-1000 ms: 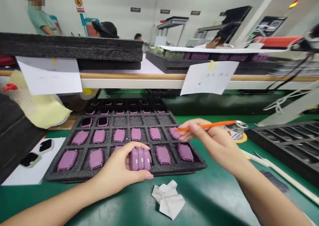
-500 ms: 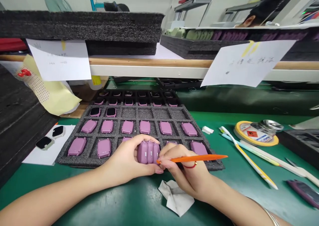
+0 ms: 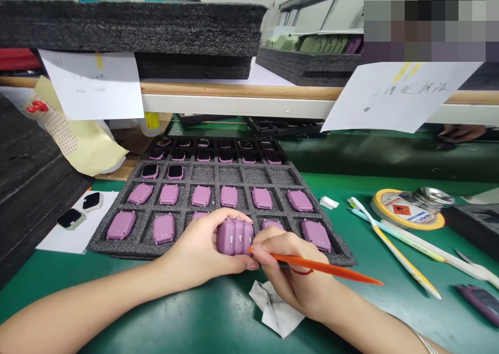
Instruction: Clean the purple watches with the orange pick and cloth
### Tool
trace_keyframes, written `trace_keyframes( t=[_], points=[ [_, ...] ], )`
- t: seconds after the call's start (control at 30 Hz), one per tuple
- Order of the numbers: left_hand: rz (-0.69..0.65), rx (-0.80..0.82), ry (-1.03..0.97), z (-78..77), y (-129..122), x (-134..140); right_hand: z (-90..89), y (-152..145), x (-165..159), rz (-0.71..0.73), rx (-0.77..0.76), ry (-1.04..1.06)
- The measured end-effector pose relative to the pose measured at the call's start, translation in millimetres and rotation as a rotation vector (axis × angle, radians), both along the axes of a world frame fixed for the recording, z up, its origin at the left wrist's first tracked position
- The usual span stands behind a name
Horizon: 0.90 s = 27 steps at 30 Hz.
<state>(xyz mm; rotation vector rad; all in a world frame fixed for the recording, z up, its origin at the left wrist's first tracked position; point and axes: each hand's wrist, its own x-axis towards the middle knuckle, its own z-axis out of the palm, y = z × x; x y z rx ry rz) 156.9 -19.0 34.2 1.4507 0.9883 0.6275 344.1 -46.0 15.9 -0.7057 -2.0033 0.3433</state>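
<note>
My left hand point(image 3: 206, 245) is closed around a stack of three purple watch cases point(image 3: 234, 237), their sides turned toward me. Between the fingers of my right hand point(image 3: 292, 265) is a thin orange pointed stick point(image 3: 331, 269). Its near tip meets the rightmost case, though the exact contact is partly hidden by my fingertips. Behind both hands lies a black foam tray point(image 3: 128, 250) with purple watch cases point(image 3: 164, 227) face down in its front rows and dark-screened watches point(image 3: 175, 172) farther back. My hands cover part of the front row.
Crumpled white tissue point(image 3: 275, 310) lies below my right hand. To the right are toothbrushes point(image 3: 405, 252), a yellow tape roll point(image 3: 380, 211), a metal-topped container point(image 3: 432, 198) and a purple device point(image 3: 477, 299). Two watches point(image 3: 70, 219) rest on paper at left. A shelf point(image 3: 234, 104) crosses above.
The orange stick's far end has swung down and to the right as my right hand turned. My left hand keeps hold of the cases. The whole view has shifted slightly.
</note>
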Motion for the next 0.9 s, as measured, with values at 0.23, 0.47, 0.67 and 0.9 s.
trace_keyframes(
  t=[0.23,0.47,0.67,0.9],
  points=[
    [0.001,0.044,0.030,-2.0,-0.8,-0.5,4.1,-3.3,-1.1,-0.017,-0.005,-0.046],
    [0.010,0.038,0.021,-2.7,-0.4,0.3,2.6,-2.0,-1.5,-0.019,0.002,-0.060],
    [0.001,0.011,0.009,-3.1,-0.4,-0.4,0.4,0.6,-0.1,0.010,0.010,-0.026],
    [-0.002,-0.005,0.011,-3.7,1.2,-0.7,-3.4,4.8,0.1,0.043,0.034,0.018]
  ],
)
